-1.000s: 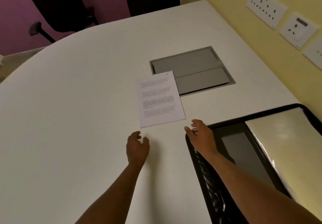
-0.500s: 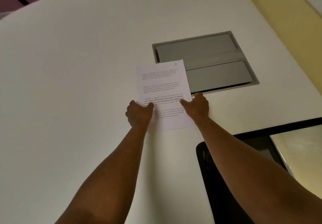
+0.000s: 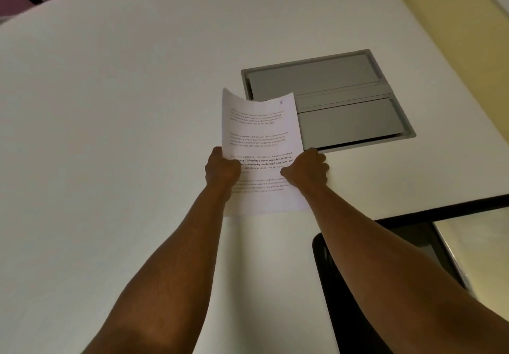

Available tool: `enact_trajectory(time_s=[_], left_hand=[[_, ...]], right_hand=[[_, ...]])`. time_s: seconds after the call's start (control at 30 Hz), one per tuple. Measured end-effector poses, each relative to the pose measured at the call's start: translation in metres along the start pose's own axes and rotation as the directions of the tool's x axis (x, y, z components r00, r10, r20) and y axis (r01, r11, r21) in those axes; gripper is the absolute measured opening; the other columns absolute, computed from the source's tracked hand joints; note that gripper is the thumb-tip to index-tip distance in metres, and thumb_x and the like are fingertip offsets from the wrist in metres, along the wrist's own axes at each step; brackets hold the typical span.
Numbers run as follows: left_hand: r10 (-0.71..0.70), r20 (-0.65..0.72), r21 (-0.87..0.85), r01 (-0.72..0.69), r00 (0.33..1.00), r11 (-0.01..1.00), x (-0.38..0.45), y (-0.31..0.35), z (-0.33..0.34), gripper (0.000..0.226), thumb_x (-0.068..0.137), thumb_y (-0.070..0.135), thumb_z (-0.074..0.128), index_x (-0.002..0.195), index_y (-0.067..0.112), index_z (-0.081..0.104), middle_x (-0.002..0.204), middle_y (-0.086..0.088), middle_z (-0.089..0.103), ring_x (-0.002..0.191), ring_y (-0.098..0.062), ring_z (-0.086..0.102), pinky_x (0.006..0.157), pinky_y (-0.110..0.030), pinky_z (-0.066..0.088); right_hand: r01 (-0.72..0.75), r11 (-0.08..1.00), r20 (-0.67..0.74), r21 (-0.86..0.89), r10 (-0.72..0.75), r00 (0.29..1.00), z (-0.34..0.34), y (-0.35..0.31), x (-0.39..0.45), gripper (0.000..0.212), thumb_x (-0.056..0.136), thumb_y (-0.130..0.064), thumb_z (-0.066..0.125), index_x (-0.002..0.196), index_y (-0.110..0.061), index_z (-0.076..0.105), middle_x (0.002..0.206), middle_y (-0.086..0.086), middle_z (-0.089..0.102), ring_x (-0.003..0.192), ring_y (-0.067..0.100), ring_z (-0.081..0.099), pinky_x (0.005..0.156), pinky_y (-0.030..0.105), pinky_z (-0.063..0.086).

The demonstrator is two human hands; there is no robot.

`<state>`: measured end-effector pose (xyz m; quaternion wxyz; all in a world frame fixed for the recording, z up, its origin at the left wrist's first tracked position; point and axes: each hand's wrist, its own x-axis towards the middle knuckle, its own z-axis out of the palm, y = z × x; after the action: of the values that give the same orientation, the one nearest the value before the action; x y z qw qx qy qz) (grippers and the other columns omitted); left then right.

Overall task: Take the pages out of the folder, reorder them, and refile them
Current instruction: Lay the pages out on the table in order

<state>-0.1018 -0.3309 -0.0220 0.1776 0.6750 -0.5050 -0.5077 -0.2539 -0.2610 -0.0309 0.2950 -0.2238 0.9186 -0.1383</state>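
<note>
One printed sheet (image 3: 261,144) is visible, marked 5. Two hands are present: left hand (image 3: 221,170) and right hand (image 3: 308,170). One folder (image 3: 358,285) at four o'clock; one grey hatch (image 3: 344,100) at one o'clock.

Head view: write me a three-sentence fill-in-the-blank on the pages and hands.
1. The pages are held by ____ hands, the left hand and right hand.
2. The handwritten number on the top page is ____.
3. The grey hatch is set into the ____ table.

Missing: both; 5; white
</note>
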Motion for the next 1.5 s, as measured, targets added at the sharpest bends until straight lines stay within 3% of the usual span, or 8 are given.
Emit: enact_trajectory(time_s=[0.13,0.23,0.43,0.63,0.9,1.07,1.3,1.5], left_hand=[[-0.036,0.120,-0.211,0.061,0.992,0.976,-0.037,-0.020,-0.045,0.044,0.084,-0.005,0.048,0.117,0.023,0.056,0.105,0.002,0.066,0.091,-0.018,0.064,0.073,-0.031,0.054],[-0.090,0.152,-0.350,0.139,0.984,0.926,-0.075,-0.054,-0.083,0.043,0.085,-0.007,0.049,0.111,0.026,0.061,0.108,-0.004,0.070,0.097,-0.025,0.068,0.085,-0.042,0.056],[-0.206,0.203,-0.433,0.276,0.957,0.858,-0.172,-0.133,-0.131,0.044,0.089,-0.010,0.046,0.118,0.019,0.060,0.109,-0.011,0.071,0.097,-0.031,0.069,0.087,-0.049,0.055],[-0.291,0.227,-0.427,0.363,0.930,0.828,-0.253,-0.198,-0.136,0.040,0.088,-0.012,0.048,0.109,0.019,0.063,0.101,-0.009,0.074,0.092,-0.030,0.071,0.077,-0.041,0.056],[-0.287,0.162,-0.220,0.318,0.944,0.922,-0.297,-0.249,-0.131,0.021,0.093,0.005,0.054,0.098,0.022,0.064,0.098,0.000,0.071,0.089,-0.023,0.069,0.075,-0.037,0.057],[-0.312,0.167,-0.196,0.341,0.935,0.919,-0.297,-0.260,-0.147,0.023,0.095,0.008,0.045,0.092,0.009,0.068,0.093,-0.009,0.072,0.089,-0.030,0.068,0.079,-0.043,0.057],[-0.311,0.154,-0.195,0.337,0.938,0.921,-0.285,-0.278,-0.172,0.009,0.092,0.011,0.061,0.087,0.004,0.064,0.090,-0.011,0.072,0.079,-0.027,0.068,0.063,-0.034,0.054],[-0.309,0.179,-0.242,0.346,0.934,0.906,-0.275,-0.289,-0.185,0.028,0.082,0.025,0.076,0.081,0.006,0.056,0.087,-0.013,0.074,0.084,-0.034,0.070,0.075,-0.050,0.059]], right_hand=[[0.147,0.988,-0.006,0.053,-0.147,0.989,0.000,0.019,-0.033,0.065,0.079,-0.038,0.075,0.125,-0.005,0.043,0.125,0.013,0.051,0.115,0.031,0.052,0.090,0.039,0.049],[0.222,0.958,0.069,0.181,-0.238,0.969,0.000,0.042,-0.077,0.050,0.083,-0.036,0.073,0.115,-0.008,0.046,0.110,0.005,0.054,0.097,0.022,0.057,0.072,0.030,0.051],[0.023,0.861,0.261,0.508,-0.179,0.949,0.014,0.106,-0.173,0.044,0.086,-0.020,0.072,0.120,-0.011,0.046,0.090,-0.001,0.063,0.082,0.012,0.063,0.067,0.024,0.051],[-0.078,0.884,0.419,0.461,-0.139,0.898,0.036,0.169,-0.244,0.038,0.085,-0.025,0.073,0.113,-0.017,0.048,0.100,0.003,0.064,0.085,0.016,0.066,0.064,0.025,0.054],[-0.039,0.949,0.311,0.312,-0.063,0.948,0.060,0.215,-0.303,0.021,0.089,-0.024,0.069,0.087,-0.013,0.051,0.084,0.002,0.062,0.071,0.012,0.060,0.054,0.020,0.044],[-0.037,0.959,0.276,0.281,-0.044,0.960,0.068,0.218,-0.321,0.028,0.091,-0.023,0.066,0.072,-0.012,0.048,0.074,0.001,0.059,0.064,0.010,0.056,0.052,0.018,0.038],[-0.021,0.958,0.271,0.286,-0.060,0.961,0.077,0.208,-0.335,0.026,0.097,-0.025,0.057,0.078,-0.008,0.059,0.077,0.000,0.064,0.066,0.014,0.061,0.059,0.021,0.049],[0.070,0.958,0.079,0.276,-0.095,0.992,0.078,0.204,-0.338,0.034,0.101,-0.027,0.048,0.070,-0.015,0.056,0.069,-0.001,0.059,0.063,0.010,0.055,0.053,0.016,0.037]])
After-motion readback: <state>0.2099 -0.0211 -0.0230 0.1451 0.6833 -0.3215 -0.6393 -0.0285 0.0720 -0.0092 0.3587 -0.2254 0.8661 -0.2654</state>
